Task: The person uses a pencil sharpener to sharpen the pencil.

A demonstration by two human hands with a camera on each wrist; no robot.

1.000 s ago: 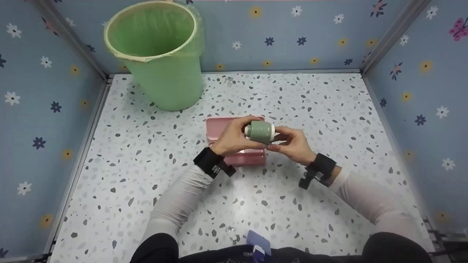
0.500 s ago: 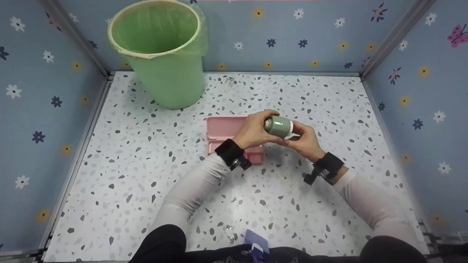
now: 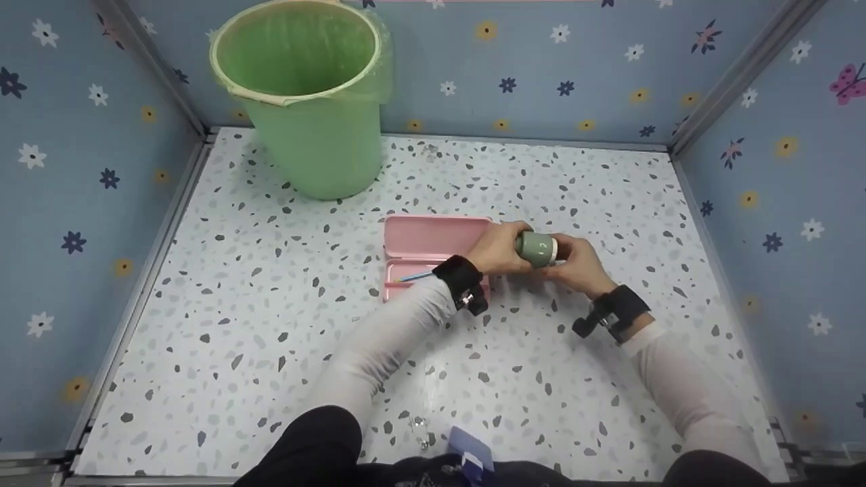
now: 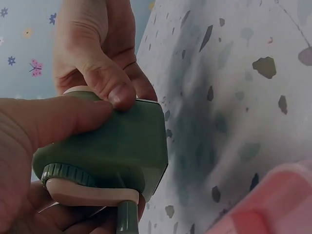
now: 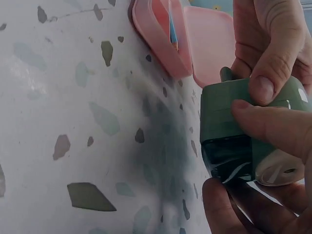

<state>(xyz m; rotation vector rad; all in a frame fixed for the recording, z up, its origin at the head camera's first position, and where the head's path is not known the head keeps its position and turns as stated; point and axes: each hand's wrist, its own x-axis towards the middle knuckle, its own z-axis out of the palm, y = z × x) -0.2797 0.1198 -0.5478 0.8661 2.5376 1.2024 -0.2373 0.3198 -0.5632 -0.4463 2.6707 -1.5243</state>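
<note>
A green crank pencil sharpener [image 3: 537, 249] is held above the table by both hands, just right of the pink pencil case. My left hand [image 3: 501, 247] grips its crank side, thumb on the green body. The cream crank arm [image 4: 92, 193] and its green handle show in the left wrist view. My right hand [image 3: 578, 266] holds the opposite, white-faced end, with its thumb close to the left thumb. In the right wrist view, a dark see-through part [image 5: 227, 156] of the sharpener faces the camera. The fingers hide much of the body.
The pink pencil case [image 3: 436, 235] lies open below my left forearm, a blue pencil [image 3: 414, 276] inside it. A tall green bin [image 3: 318, 145] with a liner stands at the back left. Flowered walls enclose the speckled table [image 3: 270, 352].
Both hands have carried the sharpener to the right, off from above the pencil case. More of the case lid and the blue pencil now show.
</note>
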